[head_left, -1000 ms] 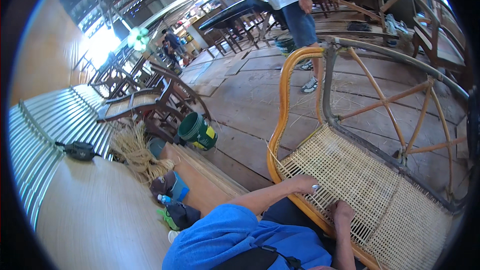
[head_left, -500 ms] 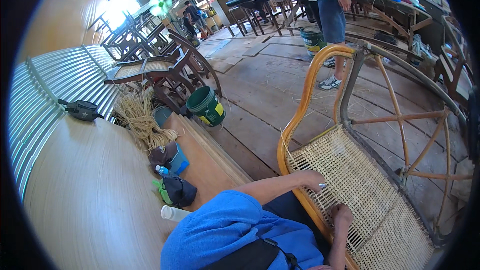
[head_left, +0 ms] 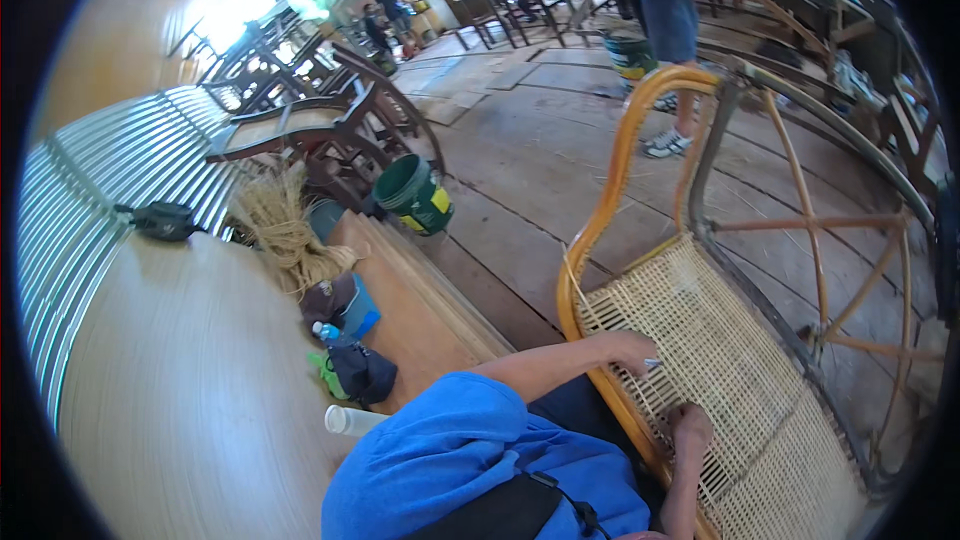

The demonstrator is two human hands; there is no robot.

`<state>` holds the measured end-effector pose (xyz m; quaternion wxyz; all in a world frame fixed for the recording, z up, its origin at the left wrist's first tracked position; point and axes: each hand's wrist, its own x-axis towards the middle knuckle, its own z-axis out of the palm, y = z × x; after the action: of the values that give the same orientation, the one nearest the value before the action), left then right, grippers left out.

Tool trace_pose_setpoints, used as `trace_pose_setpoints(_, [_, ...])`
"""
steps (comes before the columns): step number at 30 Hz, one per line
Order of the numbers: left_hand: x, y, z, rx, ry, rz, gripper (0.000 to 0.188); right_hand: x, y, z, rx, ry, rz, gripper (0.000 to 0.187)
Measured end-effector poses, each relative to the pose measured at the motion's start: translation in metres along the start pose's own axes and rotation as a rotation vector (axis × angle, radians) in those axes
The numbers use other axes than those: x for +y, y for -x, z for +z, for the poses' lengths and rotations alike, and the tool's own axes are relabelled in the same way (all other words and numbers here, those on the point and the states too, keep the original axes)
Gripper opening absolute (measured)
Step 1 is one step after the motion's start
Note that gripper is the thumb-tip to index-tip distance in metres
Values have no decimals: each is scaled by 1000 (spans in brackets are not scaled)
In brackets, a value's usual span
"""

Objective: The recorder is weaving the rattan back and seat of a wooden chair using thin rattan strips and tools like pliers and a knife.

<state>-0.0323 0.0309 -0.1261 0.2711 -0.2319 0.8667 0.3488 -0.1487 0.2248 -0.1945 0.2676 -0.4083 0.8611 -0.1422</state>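
A woven cane panel (head_left: 730, 370) spans a curved orange-brown rattan frame (head_left: 605, 205) on my right. Over the panel's left part, my left hand (head_left: 630, 351) is closed, with a small shiny metallic tip (head_left: 652, 364) showing at its fingers. What that tip belongs to is hidden in the hand. Closer to me, my right hand (head_left: 690, 425) rests on the weave beside the frame's near rail, fingers curled in. Whatever it pinches is too small to make out. The weave looks more open along this left edge than farther right.
Left of me are a wood-grain board (head_left: 190, 360), a bundle of loose cane strands (head_left: 285, 230), a dark pouch (head_left: 362, 372) and a white cylinder (head_left: 350, 420). A green bucket (head_left: 413, 197) stands ahead by dark chair frames (head_left: 330, 125). Another person (head_left: 665, 20) stands beyond the rattan frame.
The whole view has shifted slightly. Both hands stay at nearly the same places on the weave, with the left hand turned a little and its metallic tip still showing.
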Motion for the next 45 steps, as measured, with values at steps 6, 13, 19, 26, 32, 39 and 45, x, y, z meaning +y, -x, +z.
trace_pose_setpoints(6, [-54,-38,25,9,-80,92,21,-6,-1,1,-43,15,-3,26])
trace_pose_setpoints(13, [-36,-29,19,-19,-15,7,21,-9,2,-5,-8,-13,-11,27])
trace_pose_setpoints(19, [-34,-25,14,-16,-13,14,19,-13,3,-27,-33,-35,-149,22])
trace_pose_setpoints(26, [-16,-16,2,-19,-11,41,17,-11,6,-65,107,-605,-431,13])
trace_pose_setpoints(32, [-110,-68,69,639,-174,586,19,-7,4,-44,115,-905,-292,9])
trace_pose_setpoints(39, [-14,-25,2,-116,-95,-53,22,20,8,-37,142,-998,-356,6])
trace_pose_setpoints(45, [-22,-6,-19,151,-485,-36,21,21,0,-16,132,-839,-313,14])
